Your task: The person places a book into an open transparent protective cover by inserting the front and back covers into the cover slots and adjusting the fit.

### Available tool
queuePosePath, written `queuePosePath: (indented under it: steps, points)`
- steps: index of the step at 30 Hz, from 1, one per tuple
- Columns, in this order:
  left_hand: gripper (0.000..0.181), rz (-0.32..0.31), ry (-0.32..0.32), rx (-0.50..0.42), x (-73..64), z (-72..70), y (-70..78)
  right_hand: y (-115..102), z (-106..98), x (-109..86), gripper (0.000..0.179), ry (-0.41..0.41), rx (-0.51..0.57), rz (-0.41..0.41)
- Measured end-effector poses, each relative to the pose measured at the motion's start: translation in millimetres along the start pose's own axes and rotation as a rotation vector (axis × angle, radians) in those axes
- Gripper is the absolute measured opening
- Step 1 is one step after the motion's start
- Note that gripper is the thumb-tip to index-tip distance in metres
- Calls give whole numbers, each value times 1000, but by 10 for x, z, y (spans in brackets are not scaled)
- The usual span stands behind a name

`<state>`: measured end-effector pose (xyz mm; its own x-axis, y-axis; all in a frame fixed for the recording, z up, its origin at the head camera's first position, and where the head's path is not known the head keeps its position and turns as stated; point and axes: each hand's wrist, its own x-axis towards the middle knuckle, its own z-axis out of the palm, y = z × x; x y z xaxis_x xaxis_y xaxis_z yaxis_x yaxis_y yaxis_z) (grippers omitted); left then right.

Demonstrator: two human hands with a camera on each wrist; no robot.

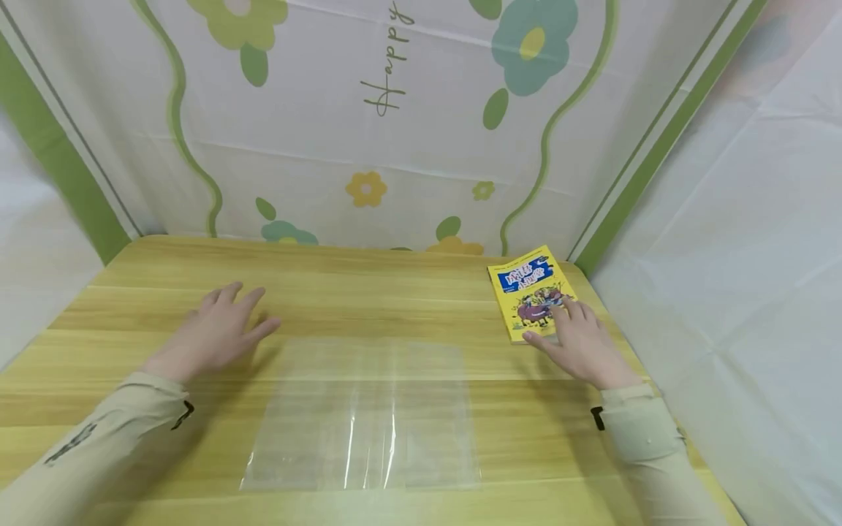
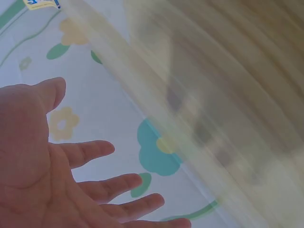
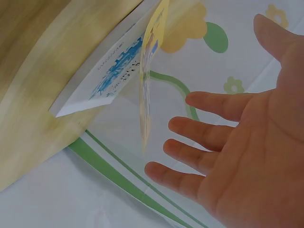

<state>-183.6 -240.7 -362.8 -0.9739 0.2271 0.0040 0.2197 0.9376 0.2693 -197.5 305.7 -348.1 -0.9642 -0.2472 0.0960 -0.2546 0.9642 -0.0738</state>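
A small yellow paperback book (image 1: 516, 310) with a cartoon on its cover lies at the table's right back. My right hand (image 1: 582, 343) hovers over its lower right corner, fingers spread and fairly straight. From the right wrist, the book's front cover (image 3: 154, 35) stands lifted off a white page with blue print (image 3: 118, 64); the fingertips seem apart from it. A clear plastic sheet (image 1: 362, 416) with shiny creases lies flat in front, at the middle. My left hand (image 1: 213, 332) is held above the table to the sheet's left, fingers spread, palm bare in the left wrist view.
The wooden table (image 1: 177, 270) has rounded back corners. Behind it hangs a white cloth (image 1: 296, 131) printed with flowers and green vines. Plain white cloth (image 1: 743, 241) closes off the right side, and similar cloth (image 1: 33, 234) the left.
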Motion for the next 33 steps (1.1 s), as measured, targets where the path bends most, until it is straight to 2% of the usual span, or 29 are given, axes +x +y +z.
queuePosePath:
  steps: [10, 18, 25, 33]
  points:
    - [88, 40, -22, -47, 53, -48, 143, 22, -76, 94, 84, -2, -56, -17]
    - [82, 63, -32, -75, 89, -88, 278, 137, -143, 201, 71, 2, -87, -39]
    - [74, 80, -8, -84, 193, -89, 342, 229, -187, 287, 67, -5, -112, -13]
    - [73, 100, -36, -133, 311, -141, 515, 296, -252, 374, 68, -19, -170, -7]
